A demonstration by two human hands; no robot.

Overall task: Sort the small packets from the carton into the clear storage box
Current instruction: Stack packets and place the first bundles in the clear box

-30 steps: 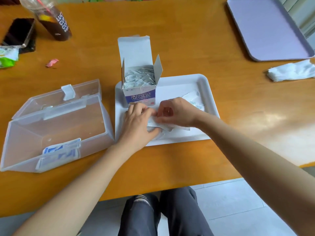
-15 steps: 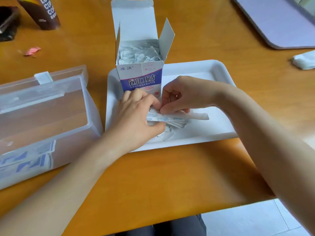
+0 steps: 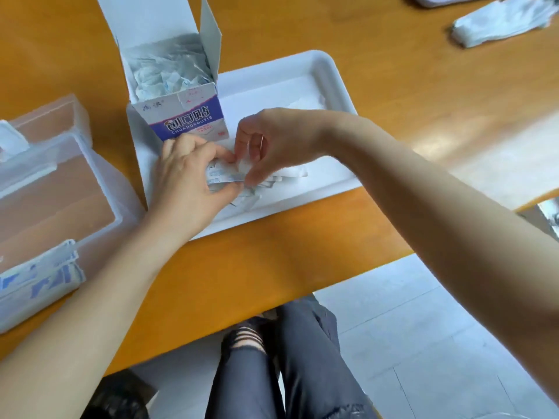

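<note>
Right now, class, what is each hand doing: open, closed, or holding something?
Left hand: closed, gripping a bunch of small white paper packets.
Right hand: closed, pinching the same packets.

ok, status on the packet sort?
Left hand and right hand both pinching a packet bundle over the white tray. Carton open, packets inside; some already in the clear box. Path to box unobstructed.

Bright daylight, with a pale glare patch on the right of the orange wooden table and detail washed out on the white rectangular plastic tray; shadows soft-edged; slight blur overall, the clear plastic storage box at the left edge smeared; wide-angle bending at the margins
</note>
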